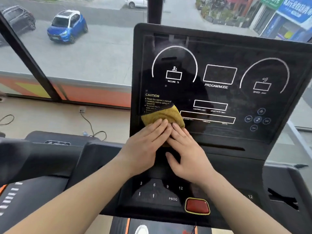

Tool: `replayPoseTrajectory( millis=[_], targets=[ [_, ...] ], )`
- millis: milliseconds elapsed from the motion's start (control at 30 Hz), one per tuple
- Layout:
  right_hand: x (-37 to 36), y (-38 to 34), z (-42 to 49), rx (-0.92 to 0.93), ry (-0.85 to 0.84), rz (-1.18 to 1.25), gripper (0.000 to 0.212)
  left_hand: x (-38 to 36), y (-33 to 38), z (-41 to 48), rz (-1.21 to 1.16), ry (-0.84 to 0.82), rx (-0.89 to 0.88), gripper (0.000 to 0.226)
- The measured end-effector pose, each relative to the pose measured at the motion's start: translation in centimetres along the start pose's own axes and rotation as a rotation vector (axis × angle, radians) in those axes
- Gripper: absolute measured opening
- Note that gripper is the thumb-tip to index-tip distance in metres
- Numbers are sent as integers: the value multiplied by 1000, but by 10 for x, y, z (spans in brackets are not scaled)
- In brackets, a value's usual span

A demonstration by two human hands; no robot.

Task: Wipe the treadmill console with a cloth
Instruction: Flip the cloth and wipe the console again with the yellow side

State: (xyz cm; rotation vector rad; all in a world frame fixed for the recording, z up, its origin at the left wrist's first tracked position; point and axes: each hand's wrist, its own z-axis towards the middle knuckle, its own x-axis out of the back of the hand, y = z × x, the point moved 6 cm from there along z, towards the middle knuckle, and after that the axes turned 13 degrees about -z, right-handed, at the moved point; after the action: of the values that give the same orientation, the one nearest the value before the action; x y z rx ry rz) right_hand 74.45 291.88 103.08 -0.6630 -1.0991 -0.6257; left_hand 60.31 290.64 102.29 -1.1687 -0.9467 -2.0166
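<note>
As flat left hand [145, 146] and right hand [188, 155] press fuzzy cloth [166, 114], glossy black console [219, 49]

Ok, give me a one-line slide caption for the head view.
Left hand and right hand press a yellow cloth on the treadmill console, partly covering the CAUTION text.

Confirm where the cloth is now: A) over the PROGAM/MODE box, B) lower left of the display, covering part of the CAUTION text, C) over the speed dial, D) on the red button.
B: the yellow cloth hides the lower CAUTION text at the lower left of the display, under the left hand and right hand.
</note>
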Motion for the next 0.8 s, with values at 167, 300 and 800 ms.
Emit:
replayPoseTrajectory(
  millis=[167, 300, 800],
  targets=[
    [33, 36, -36, -291, 333, 48, 28, -17, 4, 1, 4, 30, 116, 63],
    [41, 65, -52, -629, 302, 178, 37, -30, 25, 47, 87, -55, -60, 70],
    [3, 20, -104, -729, 223, 413, 34, -46, -4, -62, 51, -3, 114, 35]
  ],
)
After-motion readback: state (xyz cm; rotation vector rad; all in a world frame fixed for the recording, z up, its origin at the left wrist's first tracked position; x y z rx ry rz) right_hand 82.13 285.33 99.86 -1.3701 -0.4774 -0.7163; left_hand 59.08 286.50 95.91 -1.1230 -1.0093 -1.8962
